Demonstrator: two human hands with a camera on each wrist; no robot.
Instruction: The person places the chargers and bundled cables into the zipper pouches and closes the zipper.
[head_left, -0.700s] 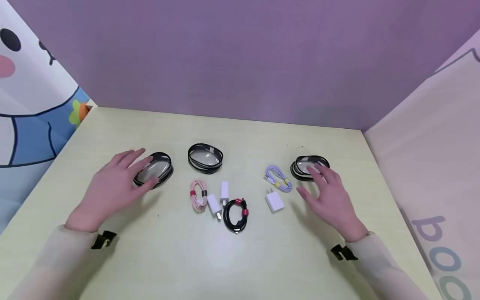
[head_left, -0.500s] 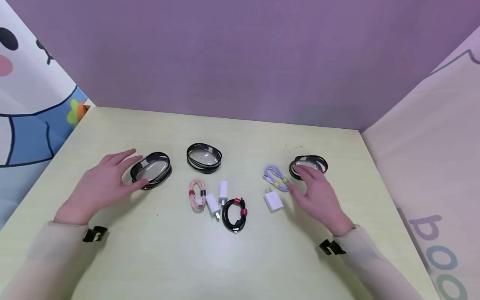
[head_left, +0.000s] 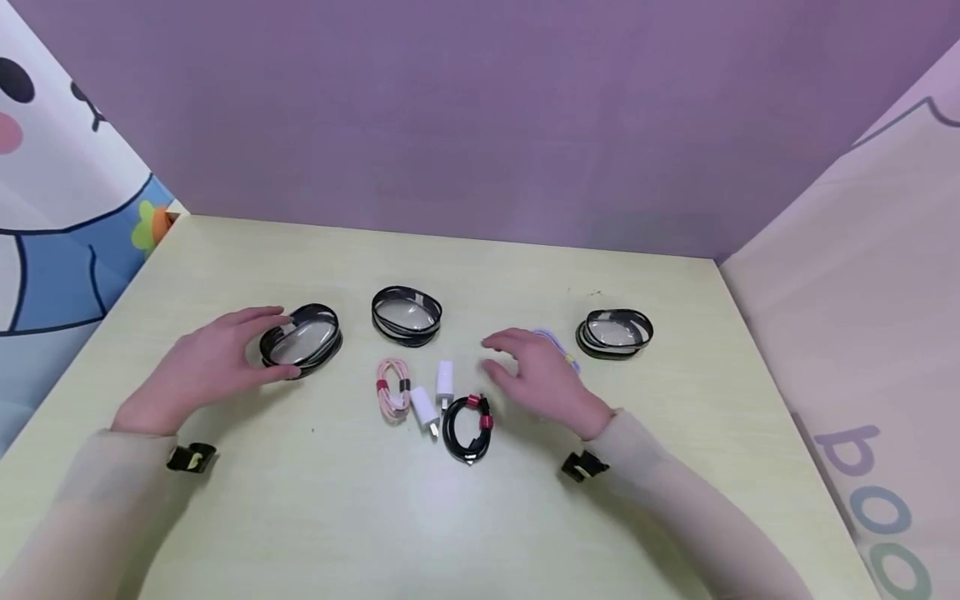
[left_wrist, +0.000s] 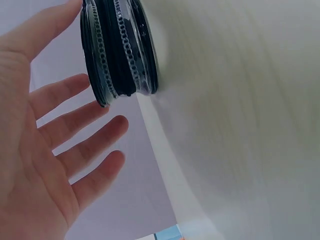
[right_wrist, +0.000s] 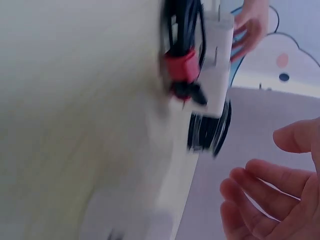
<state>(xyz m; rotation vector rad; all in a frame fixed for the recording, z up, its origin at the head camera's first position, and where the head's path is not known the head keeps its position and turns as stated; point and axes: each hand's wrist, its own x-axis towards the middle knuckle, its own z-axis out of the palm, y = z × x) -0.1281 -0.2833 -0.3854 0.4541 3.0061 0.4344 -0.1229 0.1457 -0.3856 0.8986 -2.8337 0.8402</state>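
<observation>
My left hand [head_left: 198, 367] is at a round clear zip case [head_left: 302, 340] with black trim, fingertips and thumb right at its rim. In the left wrist view, the fingers spread beside the case [left_wrist: 120, 50], whose zips show. My right hand [head_left: 543, 379] hovers with loosely bent fingers, holding nothing. It covers a white charger plug and most of a lavender cable [head_left: 551, 337]. To its left lie a black coiled cable [head_left: 483, 442] with red straps, two white charger plugs [head_left: 424, 408] [head_left: 445, 381] and a pink coiled cable [head_left: 386, 396].
Two more clear zip cases with black trim stand on the table [head_left: 360, 517], one at back middle [head_left: 407, 317], one at right [head_left: 613, 333]. A purple panel [head_left: 480, 125] rises behind, with printed cloth [head_left: 60, 275] at left and a pale cloth [head_left: 847, 308] at right.
My right hand has moved left from the right zip case, over the lavender cable and white charger plug. My left hand has shifted slightly, its thumb now nearer the left case's front rim.
</observation>
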